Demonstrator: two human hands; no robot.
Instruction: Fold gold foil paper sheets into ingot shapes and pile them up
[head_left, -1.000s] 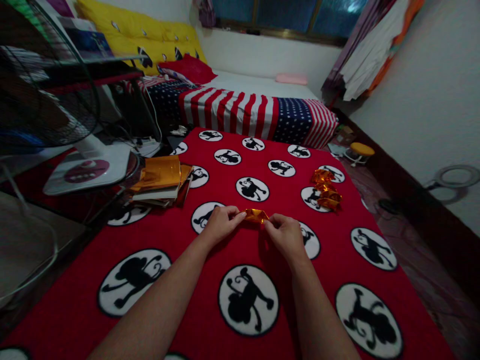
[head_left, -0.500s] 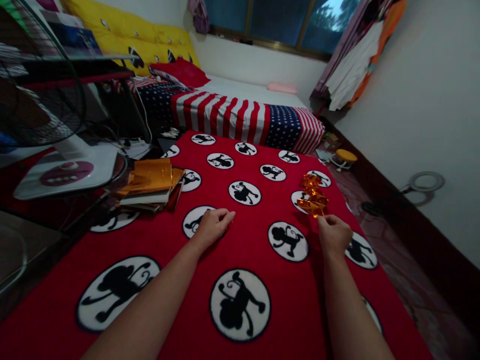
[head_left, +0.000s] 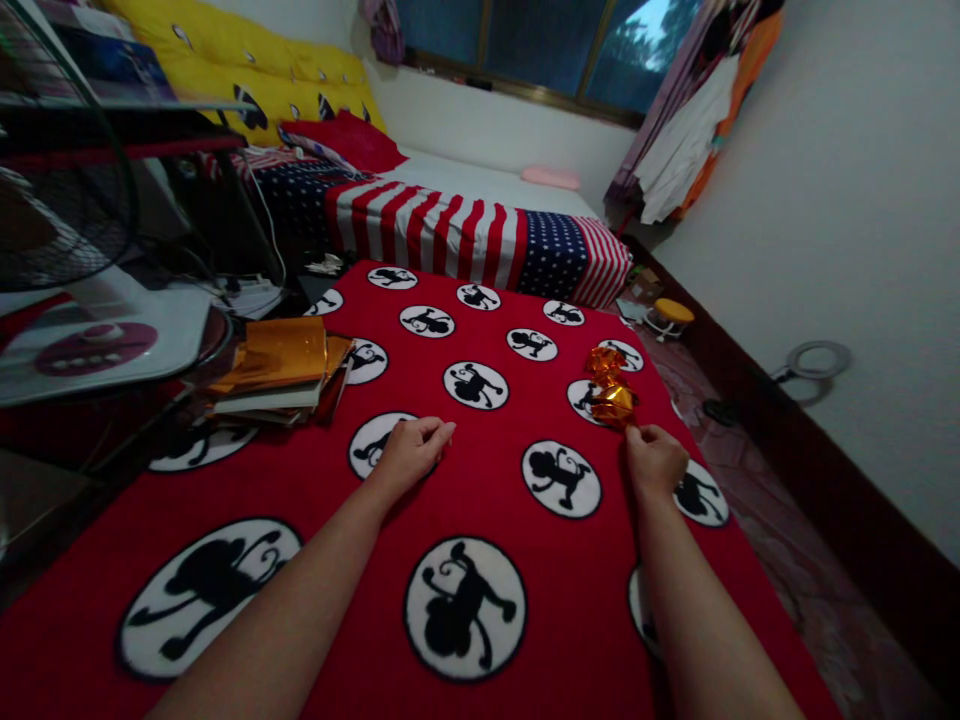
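Observation:
My right hand [head_left: 658, 458] pinches the near end of a folded piece of shiny orange-gold foil paper [head_left: 614, 403], held low over the red cloth. Just beyond it lies more crumpled or folded gold foil [head_left: 604, 360]; where one piece ends and another begins is hard to tell. My left hand [head_left: 411, 452] rests near the middle of the cloth, fingers drawn together and thumb alongside, with nothing visible in them. To its left sits a stack of flat gold foil sheets [head_left: 283, 352] with pale paper edges showing below.
Red cloth with black monkey figures in white circles [head_left: 476, 386] covers the surface before me. At the left stand a fan [head_left: 105, 330] and a desk [head_left: 187, 140]. A bed [head_left: 450, 225] lies beyond. On the floor at right are a yellow stool [head_left: 673, 312] and a ring-shaped lamp [head_left: 817, 360].
The whole view has shifted slightly, moving the scene leftward. In my right hand the foil piece has turned and looks more compact. My left hand keeps its place on the cloth.

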